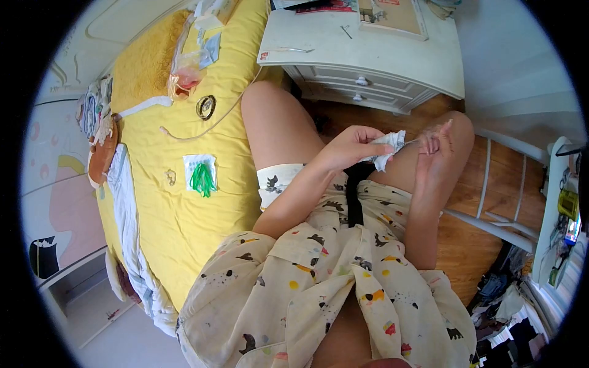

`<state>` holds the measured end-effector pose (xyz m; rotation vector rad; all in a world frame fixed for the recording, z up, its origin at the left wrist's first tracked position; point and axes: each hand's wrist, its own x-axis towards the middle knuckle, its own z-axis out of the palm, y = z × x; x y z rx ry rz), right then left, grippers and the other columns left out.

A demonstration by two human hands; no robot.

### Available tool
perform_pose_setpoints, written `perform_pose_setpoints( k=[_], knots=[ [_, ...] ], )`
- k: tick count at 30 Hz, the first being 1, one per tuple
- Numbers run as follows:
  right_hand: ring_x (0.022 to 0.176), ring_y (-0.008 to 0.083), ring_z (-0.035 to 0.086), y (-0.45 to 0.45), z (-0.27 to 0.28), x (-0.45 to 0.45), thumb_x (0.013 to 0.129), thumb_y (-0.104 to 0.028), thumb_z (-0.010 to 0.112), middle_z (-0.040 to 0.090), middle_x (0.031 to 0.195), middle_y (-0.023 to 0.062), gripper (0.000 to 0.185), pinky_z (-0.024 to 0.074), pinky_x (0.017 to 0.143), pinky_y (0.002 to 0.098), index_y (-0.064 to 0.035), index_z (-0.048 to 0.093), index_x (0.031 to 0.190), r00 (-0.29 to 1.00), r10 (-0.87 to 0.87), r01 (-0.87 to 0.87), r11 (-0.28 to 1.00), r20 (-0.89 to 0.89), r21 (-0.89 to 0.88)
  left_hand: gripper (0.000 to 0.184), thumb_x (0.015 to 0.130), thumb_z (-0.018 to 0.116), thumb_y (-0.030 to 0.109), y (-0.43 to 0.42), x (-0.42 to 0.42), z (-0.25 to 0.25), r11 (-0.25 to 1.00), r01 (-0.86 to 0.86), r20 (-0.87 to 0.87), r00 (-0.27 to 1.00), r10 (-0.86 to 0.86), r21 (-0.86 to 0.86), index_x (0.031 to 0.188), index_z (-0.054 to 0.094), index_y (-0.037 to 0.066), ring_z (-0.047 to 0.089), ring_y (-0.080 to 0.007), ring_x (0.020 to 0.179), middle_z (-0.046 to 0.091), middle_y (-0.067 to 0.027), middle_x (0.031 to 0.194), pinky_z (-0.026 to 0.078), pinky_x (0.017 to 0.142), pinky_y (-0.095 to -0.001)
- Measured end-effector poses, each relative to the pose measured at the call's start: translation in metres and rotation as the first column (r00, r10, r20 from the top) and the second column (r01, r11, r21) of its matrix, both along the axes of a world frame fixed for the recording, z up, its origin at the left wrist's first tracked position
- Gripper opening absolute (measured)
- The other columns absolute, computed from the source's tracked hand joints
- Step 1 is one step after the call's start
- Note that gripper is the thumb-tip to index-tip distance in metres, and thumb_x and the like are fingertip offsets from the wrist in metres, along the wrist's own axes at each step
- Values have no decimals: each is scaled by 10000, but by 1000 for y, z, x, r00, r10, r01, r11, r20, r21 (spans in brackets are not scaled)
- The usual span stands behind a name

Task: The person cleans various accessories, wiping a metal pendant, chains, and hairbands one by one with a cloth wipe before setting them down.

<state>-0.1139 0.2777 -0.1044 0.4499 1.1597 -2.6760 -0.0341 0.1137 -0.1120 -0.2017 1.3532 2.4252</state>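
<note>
— Yellow bed [156, 230] at the left. Hands?
— Left hand [356, 148] pinches crumpled paper [397, 140] over the right thigh [396, 176]. Right hand [435, 146]: fingers curled; whether gripping, cannot tell.
— Recommendation?
— Hold the paper lightly, hands close, avoiding tears.

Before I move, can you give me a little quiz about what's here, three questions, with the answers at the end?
1. Which hand holds the crumpled white thing?
2. What colour are the strings on the small white sheet on the bed? A red, B green, C blue.
3. True or false: the cabinet is black.

Key:
1. The left hand.
2. B, green.
3. False; the cabinet is white.
</note>
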Motion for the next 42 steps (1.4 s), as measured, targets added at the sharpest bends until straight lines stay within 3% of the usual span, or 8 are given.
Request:
perform_pose_setpoints(
  k=[5, 11, 17, 21, 24, 30, 39, 42],
  knots=[
    [511, 39, 304, 5, -4, -7, 867, -261, 618, 365, 605, -51, 212, 233, 445, 199, -132, 511, 737, 999, -20, 21, 999, -30, 37, 145, 818, 662, 132, -8, 1, -1, 1000, -8, 18, 1000, 8, -25, 892, 652, 7, 569, -55, 690, 651, -21, 794, 438, 628, -193],
    [511, 29, 310, 0, -4, -9, 941, -294, 485, 360, 615, -46, 259, 242, 437, 180, -75, 543, 817, 952, 298, -271, 927, -70, 259, 152, 823, 656, 140, -23, 7, 0, 997, -36, 41, 998, 39, -67, 901, 651, 10, 579, -64, 693, 650, -21, 793, 446, 640, -200],
    [518, 24, 294, -7, -3, -2, 964, -293, 429, 354, 651, -46, 438, 266, 448, 166, -58, 388, 1331, 805, 593, -571, 767, 16, 292, 167, 829, 653, 149, -29, 9, 9, 994, -40, 40, 998, 44, -97, 922, 645, 11, 581, -67, 694, 649, -26, 795, 451, 646, -200],
    [576, 26, 301, -10, -10, 3, 954, -212, 457, 370, 730, -43, 522, 266, 485, 157, -143, 244, 1425, 715, 686, -610, 706, -135, 359, 172, 831, 651, 150, -29, 10, 6, 994, -35, 45, 998, 40, -101, 927, 644, 7, 580, -65, 694, 649, -26, 795, 452, 642, -200],
    [620, 25, 331, -15, -8, 10, 941, -193, 487, 391, 756, -50, 477, 280, 521, 161, -120, 332, 1386, 736, 658, -516, 698, -160, 497, 173, 833, 649, 150, -27, 11, 11, 994, -54, 28, 998, 57, -98, 930, 643, 7, 578, -62, 691, 649, -25, 794, 450, 635, -200],
    [647, 22, 360, -9, -20, 6, 931, -211, 513, 404, 761, -56, 177, 284, 563, 169, -48, 577, 959, 579, 807, -652, 544, -117, 528, 177, 836, 647, 158, -27, 12, 12, 989, -83, 9, 996, 85, -125, 927, 645, 7, 574, -57, 685, 650, -18, 789, 448, 626, -200],
    [550, 7, 281, -7, -18, 8, 922, -202, 526, 361, 625, -79, 240, 222, 485, 193, -47, 545, 740, 550, 829, -777, 552, -99, 302, 159, 837, 644, 144, -27, 13, 11, 988, -51, 23, 998, 55, -143, 918, 653, 8, 574, -57, 686, 651, -21, 788, 449, 627, -199],
    [560, 12, 292, -5, -13, 8, 919, -185, 526, 356, 627, -80, 248, 228, 496, 193, -43, 517, 716, 500, 858, -780, 506, -118, 369, 154, 835, 643, 131, -29, 16, 8, 985, 4, 5, 1000, -3, -171, 921, 652, 3, 573, -59, 686, 650, -19, 790, 451, 631, -202]
  ],
)
